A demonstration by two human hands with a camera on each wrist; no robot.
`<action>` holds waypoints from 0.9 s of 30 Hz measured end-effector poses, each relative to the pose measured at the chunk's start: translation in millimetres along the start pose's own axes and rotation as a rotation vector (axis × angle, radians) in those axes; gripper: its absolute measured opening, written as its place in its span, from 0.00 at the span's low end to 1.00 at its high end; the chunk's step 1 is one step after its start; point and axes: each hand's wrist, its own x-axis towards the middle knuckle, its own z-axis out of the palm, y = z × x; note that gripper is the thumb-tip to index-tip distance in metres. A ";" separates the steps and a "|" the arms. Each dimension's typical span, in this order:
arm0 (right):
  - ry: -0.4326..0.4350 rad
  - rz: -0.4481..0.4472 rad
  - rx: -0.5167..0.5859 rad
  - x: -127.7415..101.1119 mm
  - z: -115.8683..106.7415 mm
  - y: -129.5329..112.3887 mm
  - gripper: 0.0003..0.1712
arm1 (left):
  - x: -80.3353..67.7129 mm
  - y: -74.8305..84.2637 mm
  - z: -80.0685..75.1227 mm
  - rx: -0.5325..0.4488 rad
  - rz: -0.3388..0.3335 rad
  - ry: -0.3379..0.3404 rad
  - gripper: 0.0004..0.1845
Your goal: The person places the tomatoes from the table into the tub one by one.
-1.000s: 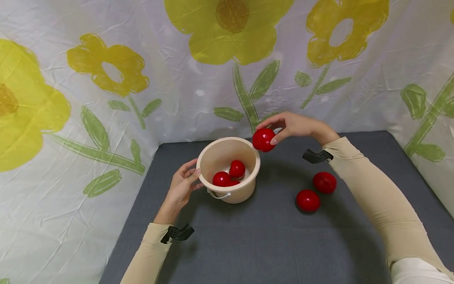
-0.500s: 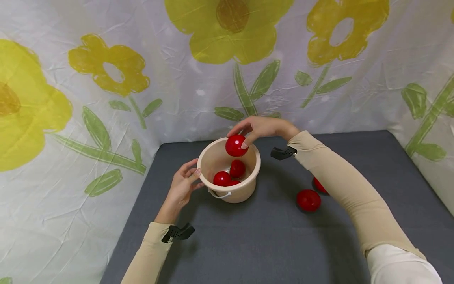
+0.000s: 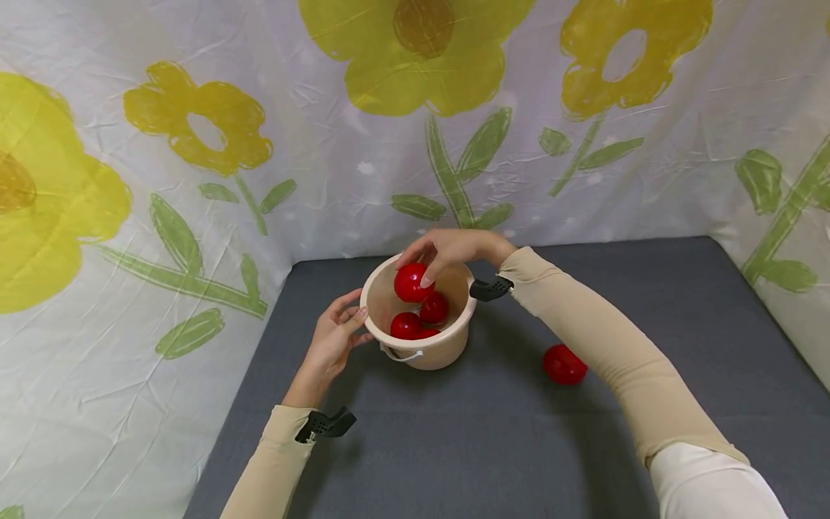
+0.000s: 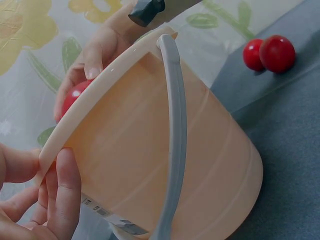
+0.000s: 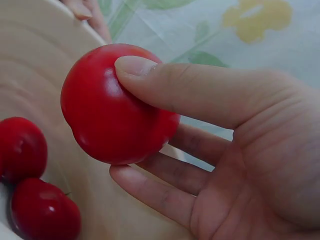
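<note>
In the head view a cream bucket (image 3: 449, 352) stands on the table with its mouth tilted toward me. My left hand (image 3: 329, 340) pinches its rim at the left, thumb on one side of the lip and fingers on the other. Just inside the mouth, my right hand (image 3: 452, 249) holds a red tomato (image 3: 411, 284) between thumb and fingers; the right wrist view shows the grasp on this tomato (image 5: 115, 107) closely. Below it several tomatoes (image 3: 405, 326) lie at the bottom, one mostly covered by the near rim.
Right of the bucket a tomato (image 3: 563, 365) lies on the grey table (image 3: 480, 447), partly behind the right sleeve (image 3: 603, 339). A second tomato (image 4: 254, 55) there shows only in the left wrist view. A flowered curtain (image 3: 337, 166) hangs behind.
My right hand has carried the tomato leftward from the bucket's right rim and down into its mouth. The right sleeve now covers one table tomato. My left hand keeps its place on the rim.
</note>
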 end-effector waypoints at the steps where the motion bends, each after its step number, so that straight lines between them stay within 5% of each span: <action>1: -0.005 0.004 -0.002 1.6 1.3 0.3 0.34 | 0.2 -0.3 -0.2 -0.002 -0.001 0.000 0.27; 12: -0.033 0.038 -0.063 15.0 14.4 3.6 0.33 | 1.0 -0.4 0.5 -0.005 -0.006 0.012 0.26; 27: -0.053 0.054 -0.007 27.9 32.6 15.4 0.32 | 0.4 -0.9 -0.8 -0.003 0.009 0.014 0.27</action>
